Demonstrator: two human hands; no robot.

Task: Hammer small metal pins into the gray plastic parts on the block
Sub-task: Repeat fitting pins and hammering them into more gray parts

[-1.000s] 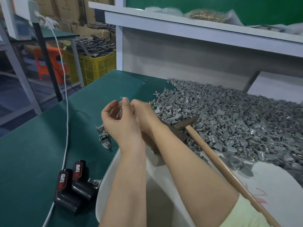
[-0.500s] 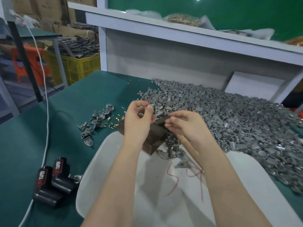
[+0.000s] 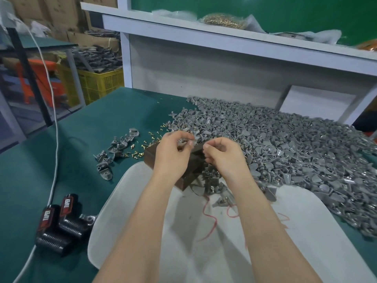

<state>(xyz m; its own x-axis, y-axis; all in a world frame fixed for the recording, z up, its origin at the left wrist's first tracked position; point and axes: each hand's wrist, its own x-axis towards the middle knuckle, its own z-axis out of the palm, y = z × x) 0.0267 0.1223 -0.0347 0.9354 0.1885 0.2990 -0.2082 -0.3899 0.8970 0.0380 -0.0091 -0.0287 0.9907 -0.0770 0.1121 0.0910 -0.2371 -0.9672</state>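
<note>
My left hand [image 3: 173,156] pinches a small gray plastic part [image 3: 193,140] between thumb and forefinger, just above the dark brown block [image 3: 150,158]. My right hand [image 3: 224,160] hovers beside it on the right, over the block's right end. Its fingers are curled and the fingertips are drawn together; anything between them is too small to make out. Brass pins [image 3: 140,149] lie scattered on the green table left of the block. A large pile of gray parts [image 3: 295,146] spreads to the right. No hammer is in view.
A white tray [image 3: 122,205] lies under my forearms with several parts and red thread in it. A few gray parts [image 3: 114,152] sit at the left, two black tools [image 3: 61,221] and a white cable [image 3: 55,144] further left. A shelf [image 3: 224,39] runs behind.
My hands have come apart from a clasp at the left and now sit over the block. The hammer seen beneath my right forearm is out of view. The camera swung right.
</note>
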